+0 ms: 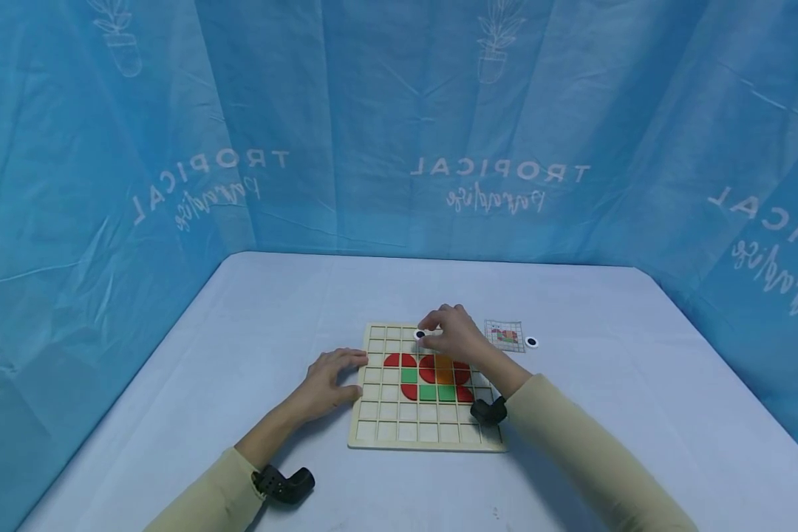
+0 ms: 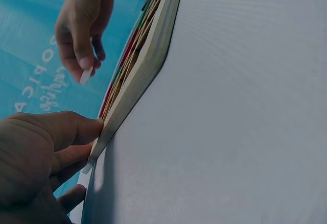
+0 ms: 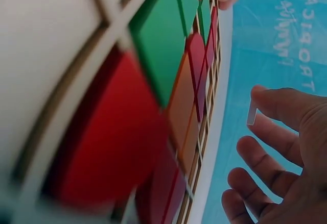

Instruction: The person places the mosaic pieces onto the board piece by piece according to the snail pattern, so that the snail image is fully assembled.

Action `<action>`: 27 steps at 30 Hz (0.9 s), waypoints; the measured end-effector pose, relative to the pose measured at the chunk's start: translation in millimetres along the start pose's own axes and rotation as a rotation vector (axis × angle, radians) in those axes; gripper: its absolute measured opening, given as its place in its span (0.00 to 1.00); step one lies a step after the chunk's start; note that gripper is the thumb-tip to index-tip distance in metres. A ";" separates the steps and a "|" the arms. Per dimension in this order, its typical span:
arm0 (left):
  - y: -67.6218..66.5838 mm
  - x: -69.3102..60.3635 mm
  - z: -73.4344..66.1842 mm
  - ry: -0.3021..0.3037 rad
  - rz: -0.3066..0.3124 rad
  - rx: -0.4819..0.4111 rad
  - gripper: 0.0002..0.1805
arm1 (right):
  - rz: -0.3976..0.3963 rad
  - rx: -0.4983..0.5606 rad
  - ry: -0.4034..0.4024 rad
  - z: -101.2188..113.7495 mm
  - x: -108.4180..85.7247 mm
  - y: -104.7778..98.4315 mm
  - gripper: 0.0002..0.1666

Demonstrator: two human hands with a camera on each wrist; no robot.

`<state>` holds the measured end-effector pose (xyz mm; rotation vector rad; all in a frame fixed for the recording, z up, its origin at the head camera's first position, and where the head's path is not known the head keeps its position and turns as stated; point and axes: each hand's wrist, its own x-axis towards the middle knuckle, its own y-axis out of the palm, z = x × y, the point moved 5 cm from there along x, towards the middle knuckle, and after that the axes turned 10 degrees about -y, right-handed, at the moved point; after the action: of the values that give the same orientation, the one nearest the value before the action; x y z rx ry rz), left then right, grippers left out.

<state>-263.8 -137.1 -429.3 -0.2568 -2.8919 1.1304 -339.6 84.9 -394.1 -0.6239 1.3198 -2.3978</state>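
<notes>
A wooden grid board lies flat on the white table. Red rounded tiles, green square tiles and orange tiles fill several cells around its middle. Over the board's far part, my right hand pinches a small white tile with a black dot between thumb and finger; the right wrist view shows this thin tile edge-on, clear of the board. My left hand rests against the board's left edge, thumb and fingers touching the rim with the fingers spread.
Beyond the board on the right lies a printed pattern card showing a small coloured grid design. Beside it is another white tile with a black dot. Blue printed curtains hang behind and at the sides of the table.
</notes>
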 end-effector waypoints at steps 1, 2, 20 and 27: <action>0.1 0.1 0.1 -0.003 0.001 -0.002 0.27 | 0.003 -0.001 -0.005 1.9 2.3 2.5 0.15; 0.3 0.1 0.1 -0.009 0.004 -0.007 0.27 | 0.006 0.003 -0.003 3.4 4.4 4.9 0.15; -1.2 -2.2 -3.9 0.019 -0.019 0.008 0.27 | 0.109 -0.102 0.021 5.5 11.9 25.1 0.12; -0.6 -1.6 -3.0 0.015 -0.003 -0.011 0.27 | 0.111 -0.108 0.008 6.9 10.1 23.6 0.13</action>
<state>-262.0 -135.8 -426.6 -0.2597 -2.8847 1.1080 -342.7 63.0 -408.8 -0.5552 1.4557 -2.2557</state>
